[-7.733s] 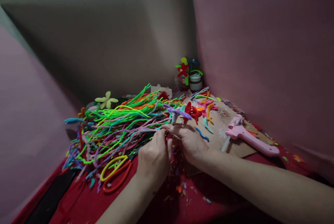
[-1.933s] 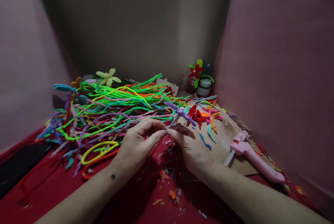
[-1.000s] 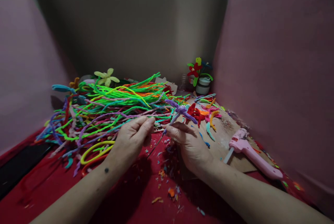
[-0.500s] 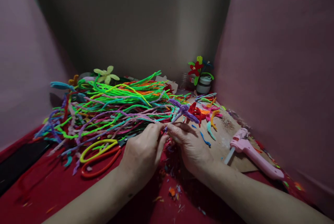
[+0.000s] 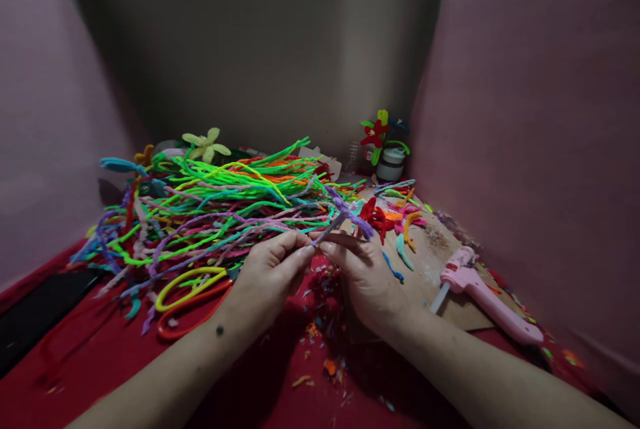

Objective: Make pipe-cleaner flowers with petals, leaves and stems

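Note:
My right hand [image 5: 363, 275] pinches the stem of a small purple pipe-cleaner flower [image 5: 345, 212], whose petals stick up above my fingers. My left hand [image 5: 270, 272] has its thumb and fingers pinched together right beside the right hand's fingertips, at the lower end of the same stem. Both hands hover over the red cloth [image 5: 125, 375], at the near edge of a big loose pile of coloured pipe cleaners [image 5: 215, 209].
Scissors with yellow and orange handles [image 5: 187, 299] lie left of my left hand. A pink glue gun [image 5: 485, 295] rests on a cardboard sheet [image 5: 440, 269] at the right, with cut petal pieces [image 5: 395, 215]. A jar with finished flowers [image 5: 387, 149] stands in the back corner.
My left hand pulled away to the left, came back to the stem, and now pinches at it again. The purple flower has tilted slightly left. The camera view has swung left.

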A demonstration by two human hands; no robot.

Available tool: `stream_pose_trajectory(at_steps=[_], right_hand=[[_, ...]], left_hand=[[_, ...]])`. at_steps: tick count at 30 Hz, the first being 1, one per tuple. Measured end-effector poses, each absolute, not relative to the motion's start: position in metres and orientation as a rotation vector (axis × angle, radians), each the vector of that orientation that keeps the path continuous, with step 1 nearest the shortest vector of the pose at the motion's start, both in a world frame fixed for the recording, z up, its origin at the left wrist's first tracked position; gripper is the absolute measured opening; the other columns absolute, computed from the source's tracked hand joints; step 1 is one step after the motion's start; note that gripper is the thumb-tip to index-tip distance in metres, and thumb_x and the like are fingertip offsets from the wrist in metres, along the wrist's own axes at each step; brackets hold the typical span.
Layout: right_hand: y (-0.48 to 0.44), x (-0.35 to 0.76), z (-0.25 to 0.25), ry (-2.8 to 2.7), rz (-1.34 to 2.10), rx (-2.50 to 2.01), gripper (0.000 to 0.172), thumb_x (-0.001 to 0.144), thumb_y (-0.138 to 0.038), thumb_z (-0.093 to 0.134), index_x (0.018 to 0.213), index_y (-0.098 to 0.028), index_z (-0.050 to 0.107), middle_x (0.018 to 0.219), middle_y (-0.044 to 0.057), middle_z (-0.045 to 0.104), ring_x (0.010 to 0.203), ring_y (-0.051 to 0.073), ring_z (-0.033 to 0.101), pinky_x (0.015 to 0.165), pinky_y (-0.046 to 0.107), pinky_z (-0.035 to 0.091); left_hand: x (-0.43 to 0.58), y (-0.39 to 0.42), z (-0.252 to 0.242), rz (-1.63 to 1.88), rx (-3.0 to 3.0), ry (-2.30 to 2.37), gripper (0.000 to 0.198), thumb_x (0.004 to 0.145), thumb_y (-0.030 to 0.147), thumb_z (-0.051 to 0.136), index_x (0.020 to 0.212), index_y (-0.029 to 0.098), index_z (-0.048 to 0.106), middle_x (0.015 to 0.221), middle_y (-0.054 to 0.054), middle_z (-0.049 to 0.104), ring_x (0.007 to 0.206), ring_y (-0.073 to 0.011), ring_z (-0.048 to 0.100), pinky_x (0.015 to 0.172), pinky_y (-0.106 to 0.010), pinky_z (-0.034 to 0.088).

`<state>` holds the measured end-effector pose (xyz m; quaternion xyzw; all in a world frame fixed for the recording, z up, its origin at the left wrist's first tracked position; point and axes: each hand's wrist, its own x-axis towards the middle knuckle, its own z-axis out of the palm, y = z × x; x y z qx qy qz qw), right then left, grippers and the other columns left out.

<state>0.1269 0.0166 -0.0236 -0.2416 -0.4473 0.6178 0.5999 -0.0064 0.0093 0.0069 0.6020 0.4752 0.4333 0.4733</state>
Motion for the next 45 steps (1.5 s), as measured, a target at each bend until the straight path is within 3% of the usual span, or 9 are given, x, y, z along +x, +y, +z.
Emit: stream_pose_trajectory(at_steps=[6, 11, 17, 22, 28, 32, 36, 40, 45], right_hand=[[0.018, 0.127, -0.021, -0.981, 1.477, -0.569, 0.011, 0.068, -0.02, 0.07, 0.078, -0.022, 0.073, 0.079, 0.0, 0.069, 0.081, 0.017, 0.059, 0.086, 0.033, 0.041], [0.021, 0.128, -0.02, -1.01, 1.451, -0.493, 0.01, 0.068, -0.015, 0.068, 0.074, -0.021, 0.073, 0.073, -0.001, 0.069, 0.075, 0.014, 0.057, 0.083, 0.03, 0.042], [0.021, 0.129, -0.023, -0.918, 1.493, -0.543, 0.007, 0.064, -0.018, 0.07, 0.071, -0.02, 0.071, 0.069, -0.001, 0.067, 0.07, 0.015, 0.056, 0.077, 0.032, 0.044], [0.019, 0.128, -0.021, -0.846, 1.51, -0.638, 0.011, 0.057, -0.019, 0.075, 0.066, -0.019, 0.068, 0.069, -0.001, 0.065, 0.073, 0.016, 0.055, 0.08, 0.033, 0.042], [0.019, 0.127, -0.026, -0.853, 1.439, -0.688, 0.01, 0.059, -0.02, 0.073, 0.068, -0.019, 0.069, 0.071, -0.001, 0.066, 0.078, 0.017, 0.056, 0.085, 0.034, 0.04], [0.019, 0.128, -0.026, -0.956, 1.42, -0.653, 0.005, 0.066, -0.019, 0.068, 0.07, -0.019, 0.069, 0.072, -0.001, 0.065, 0.079, 0.015, 0.056, 0.084, 0.032, 0.04], [0.019, 0.128, -0.024, -0.976, 1.537, -0.584, 0.005, 0.07, -0.019, 0.065, 0.073, -0.018, 0.069, 0.069, -0.001, 0.064, 0.069, 0.013, 0.054, 0.073, 0.029, 0.042], [0.019, 0.127, -0.024, -0.916, 1.608, -0.571, 0.003, 0.068, -0.018, 0.067, 0.071, -0.019, 0.069, 0.066, -0.002, 0.064, 0.061, 0.011, 0.053, 0.064, 0.026, 0.042], [0.019, 0.128, -0.025, -0.979, 1.519, -0.56, 0.007, 0.069, -0.017, 0.068, 0.074, -0.018, 0.071, 0.07, -0.001, 0.065, 0.072, 0.013, 0.056, 0.075, 0.028, 0.042]], left_hand=[[-0.014, 0.015, 0.003, 0.853, 1.048, 0.77, 0.016, 0.079, 0.028, 0.058, 0.071, 0.015, 0.051, 0.054, 0.007, 0.044, 0.034, 0.0002, 0.02, 0.034, -0.014, 0.016], [-0.015, 0.016, 0.003, 0.817, 1.038, 0.712, 0.018, 0.083, 0.027, 0.054, 0.071, 0.015, 0.049, 0.051, 0.009, 0.04, 0.035, 0.0003, 0.014, 0.035, -0.014, 0.014], [-0.012, 0.014, 0.002, 0.939, 1.564, 1.035, 0.017, 0.082, 0.03, 0.054, 0.075, 0.015, 0.054, 0.056, 0.006, 0.045, 0.043, -0.0035, 0.036, 0.042, -0.016, 0.028], [-0.013, 0.017, -0.012, 1.162, 2.328, 1.237, 0.007, 0.082, 0.021, 0.053, 0.084, 0.016, 0.059, 0.07, 0.001, 0.058, 0.06, -0.0085, 0.053, 0.058, -0.02, 0.04], [-0.015, 0.02, -0.02, 1.293, 2.651, 1.14, 0.013, 0.085, 0.013, 0.047, 0.094, 0.013, 0.057, 0.078, -0.003, 0.061, 0.07, -0.0103, 0.057, 0.066, -0.019, 0.042], [-0.01, 0.016, -0.016, 1.279, 2.416, 1.202, 0.013, 0.085, 0.016, 0.047, 0.085, 0.016, 0.06, 0.069, 0.001, 0.057, 0.06, -0.0081, 0.052, 0.059, -0.018, 0.04], [-0.007, 0.011, -0.007, 1.153, 1.877, 1.198, 0.016, 0.084, 0.024, 0.05, 0.072, 0.016, 0.058, 0.051, 0.006, 0.044, 0.044, -0.0052, 0.039, 0.044, -0.016, 0.033], [-0.009, 0.014, -0.002, 0.975, 1.328, 0.972, 0.021, 0.08, 0.031, 0.055, 0.067, 0.016, 0.051, 0.05, 0.006, 0.045, 0.036, -0.0027, 0.032, 0.035, -0.015, 0.024], [-0.011, 0.017, 0.001, 0.794, 1.168, 0.842, 0.024, 0.081, 0.035, 0.053, 0.066, 0.017, 0.047, 0.05, 0.008, 0.043, 0.031, -0.0012, 0.02, 0.031, -0.015, 0.02]])
